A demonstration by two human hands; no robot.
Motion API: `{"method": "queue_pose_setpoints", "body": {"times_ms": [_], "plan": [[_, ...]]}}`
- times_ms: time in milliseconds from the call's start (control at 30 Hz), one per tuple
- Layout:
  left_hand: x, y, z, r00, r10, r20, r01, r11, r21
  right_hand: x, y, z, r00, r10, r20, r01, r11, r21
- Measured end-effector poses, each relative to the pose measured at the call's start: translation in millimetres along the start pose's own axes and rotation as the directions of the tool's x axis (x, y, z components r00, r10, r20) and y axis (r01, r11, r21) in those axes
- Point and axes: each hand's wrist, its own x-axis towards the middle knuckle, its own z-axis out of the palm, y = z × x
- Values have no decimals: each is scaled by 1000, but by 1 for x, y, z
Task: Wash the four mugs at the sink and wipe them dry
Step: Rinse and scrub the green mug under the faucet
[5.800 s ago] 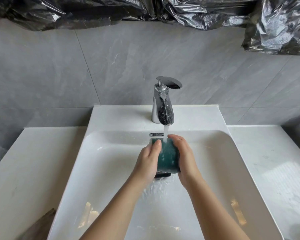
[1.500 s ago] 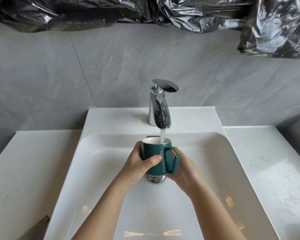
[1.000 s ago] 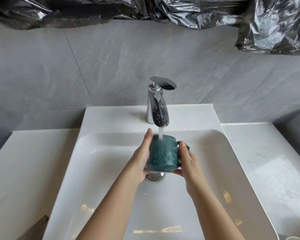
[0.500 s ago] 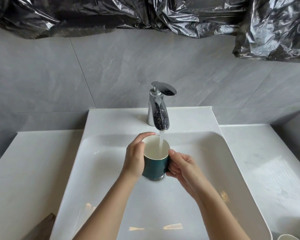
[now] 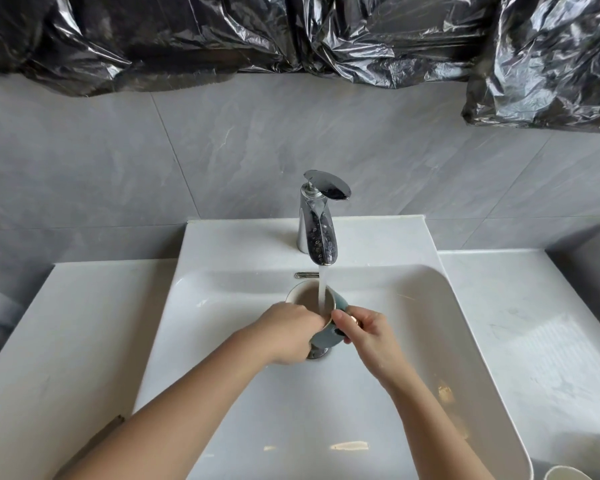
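With your left hand and right hand both gripping the mug between them, hold its mouth steadily under the stream.

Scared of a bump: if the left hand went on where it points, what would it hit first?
The left hand grips the mug; straight on, it'd probably meet the right hand beside the rim.

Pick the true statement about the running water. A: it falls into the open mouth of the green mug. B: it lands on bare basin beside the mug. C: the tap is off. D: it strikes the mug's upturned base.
A: the stream from the faucet drops inside the rim of the mug, which the left hand and right hand grip.
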Motion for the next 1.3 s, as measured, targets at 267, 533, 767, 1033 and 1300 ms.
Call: {"method": "queue_pose_setpoints", "body": {"times_ms": [267, 533, 767, 1033, 1300], "plan": [[8, -9, 14, 999, 31, -33, -22, 974, 225, 2, 6, -3, 998, -54, 13, 55, 995, -81], [13, -14, 25, 991, 111, -77, -78, 937, 340, 10, 6, -14, 993, -111, 40, 115, 985, -131], [6, 1, 16, 998, 28, 47, -21, 989, -147, 14, 5, -15, 995, -85, 58, 90, 993, -75], [4, -16, 24, 987, 109, -118, -74, 961, 265, 14, 10, -15, 995, -30, -96, 37, 997, 75], [1, 2, 33, 974, 189, -127, -164, 969, 187, 14, 3, -11, 952, 283, 114, -305, 900, 312]]}}
